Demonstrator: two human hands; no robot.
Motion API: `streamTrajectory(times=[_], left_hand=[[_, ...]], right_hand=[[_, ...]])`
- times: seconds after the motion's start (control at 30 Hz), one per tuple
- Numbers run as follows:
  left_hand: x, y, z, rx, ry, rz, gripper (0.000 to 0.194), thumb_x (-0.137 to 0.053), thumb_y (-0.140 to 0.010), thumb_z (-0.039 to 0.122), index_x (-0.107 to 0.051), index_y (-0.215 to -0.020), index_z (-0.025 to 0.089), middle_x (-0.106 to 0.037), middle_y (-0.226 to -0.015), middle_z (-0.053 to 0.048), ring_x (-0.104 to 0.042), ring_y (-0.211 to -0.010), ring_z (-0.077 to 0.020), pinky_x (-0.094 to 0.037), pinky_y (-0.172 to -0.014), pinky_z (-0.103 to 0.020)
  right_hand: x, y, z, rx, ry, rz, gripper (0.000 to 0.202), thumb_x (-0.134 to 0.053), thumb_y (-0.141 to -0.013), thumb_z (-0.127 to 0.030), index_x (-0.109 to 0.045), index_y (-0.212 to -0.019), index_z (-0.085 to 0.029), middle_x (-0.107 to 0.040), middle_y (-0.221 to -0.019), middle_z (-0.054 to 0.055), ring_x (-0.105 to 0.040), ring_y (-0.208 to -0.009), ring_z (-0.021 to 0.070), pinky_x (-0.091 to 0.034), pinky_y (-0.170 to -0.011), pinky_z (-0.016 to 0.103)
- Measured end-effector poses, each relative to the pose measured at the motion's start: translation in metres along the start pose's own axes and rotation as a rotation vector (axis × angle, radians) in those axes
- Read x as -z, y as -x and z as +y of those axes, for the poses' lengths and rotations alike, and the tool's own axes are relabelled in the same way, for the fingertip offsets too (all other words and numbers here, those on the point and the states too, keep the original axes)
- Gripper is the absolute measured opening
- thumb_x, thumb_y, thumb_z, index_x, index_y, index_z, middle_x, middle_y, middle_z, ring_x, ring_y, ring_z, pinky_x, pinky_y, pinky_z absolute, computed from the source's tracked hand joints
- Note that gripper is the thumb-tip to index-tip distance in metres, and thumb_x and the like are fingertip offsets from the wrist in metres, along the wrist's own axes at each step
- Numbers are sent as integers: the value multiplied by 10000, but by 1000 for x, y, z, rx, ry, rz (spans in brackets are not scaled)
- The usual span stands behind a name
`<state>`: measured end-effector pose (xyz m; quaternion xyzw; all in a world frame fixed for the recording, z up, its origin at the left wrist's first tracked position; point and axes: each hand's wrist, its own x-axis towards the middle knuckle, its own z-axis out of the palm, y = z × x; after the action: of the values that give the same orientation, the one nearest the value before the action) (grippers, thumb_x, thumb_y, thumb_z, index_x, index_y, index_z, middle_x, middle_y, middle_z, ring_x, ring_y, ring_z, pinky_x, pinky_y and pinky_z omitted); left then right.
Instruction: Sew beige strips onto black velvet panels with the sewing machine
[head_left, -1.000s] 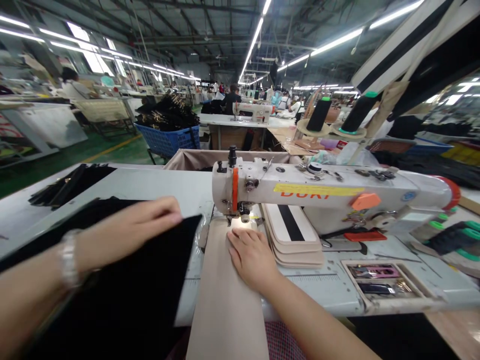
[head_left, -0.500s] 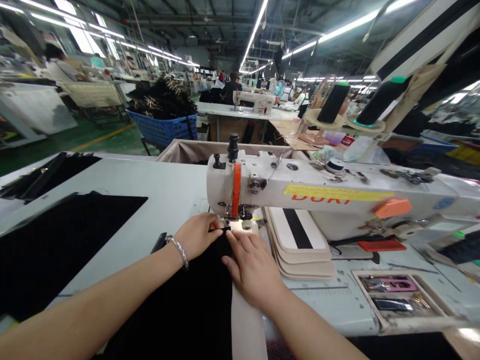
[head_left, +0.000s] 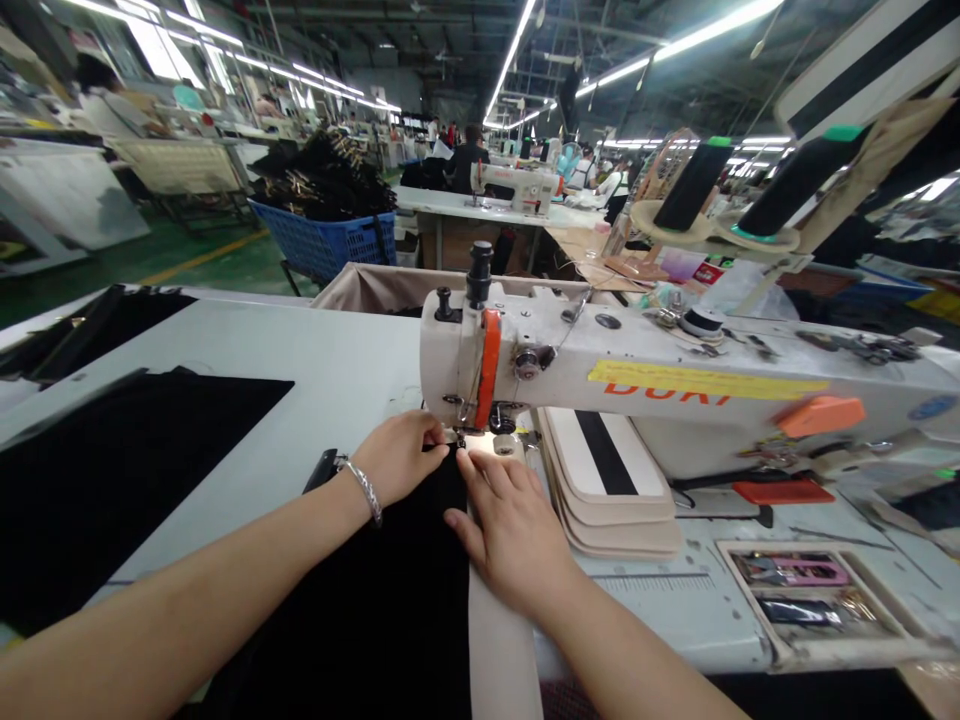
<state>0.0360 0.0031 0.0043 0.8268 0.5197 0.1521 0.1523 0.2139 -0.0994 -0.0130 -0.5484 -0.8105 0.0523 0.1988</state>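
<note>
Black fabric (head_left: 375, 600) with a beige strip (head_left: 501, 640) along its right side runs under the needle area of a white sewing machine (head_left: 555, 340). My left hand (head_left: 401, 455), with a silver bracelet (head_left: 365, 490) at the wrist, pinches the fabric's far edge just left of the presser foot (head_left: 460, 438). Flat on the fabric and strip lies my right hand (head_left: 514, 530), its fingers stretched towards the presser foot. The needle tip is too small to make out.
Right of the needle, a stack of beige panels (head_left: 611, 510) lies under the machine arm. A tray (head_left: 810, 650) with pink-handled snips (head_left: 810, 571) is set at the right. More black fabric (head_left: 135, 470) covers the left tabletop. Behind stand a blue basket (head_left: 322, 245) and thread cones (head_left: 694, 185).
The camera view has shifted slightly, so the machine appears a little farther right. Both hands keep nearly the same place on the fabric by the presser foot.
</note>
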Motion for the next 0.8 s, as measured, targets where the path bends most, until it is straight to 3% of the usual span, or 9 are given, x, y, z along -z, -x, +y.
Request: streamTrajectory(times=[0.1, 0.23, 0.43, 0.63, 0.8], left_hand=[[1, 16, 3, -173, -42, 46, 81, -602, -872, 184, -672, -909, 166, -700, -999, -75, -646, -968, -245, -508, -892, -393], [-3, 45, 0, -431, -77, 8, 221, -560, -944, 205, -654, -1140, 168, -640, -1262, -85, -559, -1220, -233, -412, -1102, -436], [-10, 48, -9, -452, -128, -21, 283, -504, -984, 206, -629, -1233, 159, -586, -1363, -94, -508, -1305, -222, -335, -1175, -478], [-7, 43, -9, -492, -77, -33, 230, -504, -980, 196, -683, -1124, 180, -610, -1323, -72, -523, -1280, -201, -339, -1179, -441], [-9, 36, -15, -478, -71, -27, 242, -500, -984, 207, -685, -1137, 182, -620, -1313, -74, -519, -1289, -196, -333, -1181, -434]], right_hand=[[1, 2, 1, 17, -39, 3, 564, -590, -957, -431, -437, -1446, -196, -533, -1352, 94, -456, -1223, 290, -394, -1059, 458], [1, 4, 2, 46, -95, 11, 453, -600, -957, -388, -516, -1365, -210, -552, -1323, 74, -480, -1198, 277, -414, -1049, 442], [-2, 3, 2, 29, -88, 39, 469, -605, -954, -342, -493, -1385, -195, -550, -1323, 82, -473, -1210, 276, -411, -1058, 448], [-4, 2, 3, 32, -70, 40, 454, -603, -951, -347, -510, -1373, -207, -558, -1303, 87, -488, -1193, 278, -427, -1046, 454], [0, 8, 1, 44, -65, 27, 496, -527, -920, -141, -479, -1411, -180, -553, -1321, 105, -496, -1201, 269, -431, -1055, 458]])
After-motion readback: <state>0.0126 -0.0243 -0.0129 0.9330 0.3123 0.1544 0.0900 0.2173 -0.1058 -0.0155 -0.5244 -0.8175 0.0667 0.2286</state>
